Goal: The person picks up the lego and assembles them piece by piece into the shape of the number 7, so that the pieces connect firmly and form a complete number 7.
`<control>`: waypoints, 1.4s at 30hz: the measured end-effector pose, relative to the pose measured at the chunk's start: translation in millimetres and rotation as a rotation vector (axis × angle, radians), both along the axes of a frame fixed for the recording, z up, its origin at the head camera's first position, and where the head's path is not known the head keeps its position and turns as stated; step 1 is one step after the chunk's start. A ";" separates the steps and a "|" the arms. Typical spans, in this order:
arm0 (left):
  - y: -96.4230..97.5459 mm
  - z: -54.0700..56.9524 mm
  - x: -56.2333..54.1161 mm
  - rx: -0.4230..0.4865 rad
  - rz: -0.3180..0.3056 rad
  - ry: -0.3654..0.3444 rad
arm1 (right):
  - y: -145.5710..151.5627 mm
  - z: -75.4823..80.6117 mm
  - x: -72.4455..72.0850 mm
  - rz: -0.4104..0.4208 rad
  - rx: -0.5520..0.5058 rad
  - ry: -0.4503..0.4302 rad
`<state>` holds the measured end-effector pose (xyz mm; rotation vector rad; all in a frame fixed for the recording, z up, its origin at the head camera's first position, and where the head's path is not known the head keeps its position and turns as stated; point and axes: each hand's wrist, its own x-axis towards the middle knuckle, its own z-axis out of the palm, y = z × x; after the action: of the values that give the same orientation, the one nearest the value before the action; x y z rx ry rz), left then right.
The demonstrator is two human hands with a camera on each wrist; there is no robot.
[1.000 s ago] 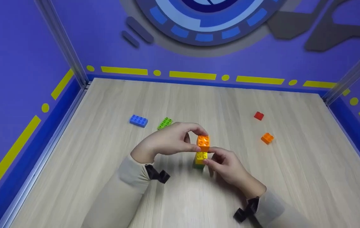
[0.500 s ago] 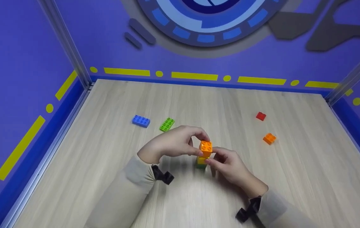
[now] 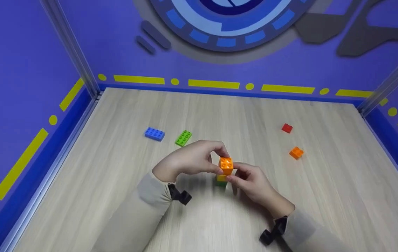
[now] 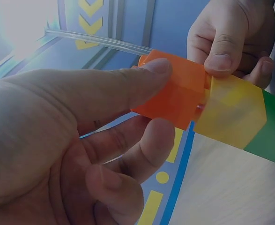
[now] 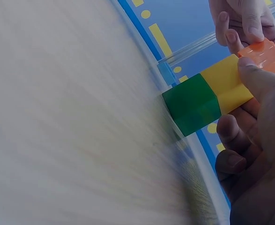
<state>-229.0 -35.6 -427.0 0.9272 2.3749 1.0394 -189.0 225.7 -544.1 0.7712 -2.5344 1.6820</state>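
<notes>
L hand (image 3: pixel 193 158) pinches orange block (image 4: pixel 179 101), R hand (image 3: pixel 255 185) yellow block (image 4: pixel 233 112); prob. loose (hard to see), so crooked push could pop 'em apart.

Yellow chevrons (image 4: pixel 91 30) stood on the wall (image 4: pixel 71 18), but no text, brand or number could be read on the bricks (image 3: pixel 226 169).
</notes>
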 end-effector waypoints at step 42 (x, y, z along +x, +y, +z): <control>2.3 -4.5 -1.2 0.032 0.054 -0.079 | -1.5 -5.6 -1.2 -0.020 -0.021 0.096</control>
<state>-230.3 -33.3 -431.5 0.8218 2.3362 1.1158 -190.2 224.2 -549.8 0.8019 -2.4491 1.6218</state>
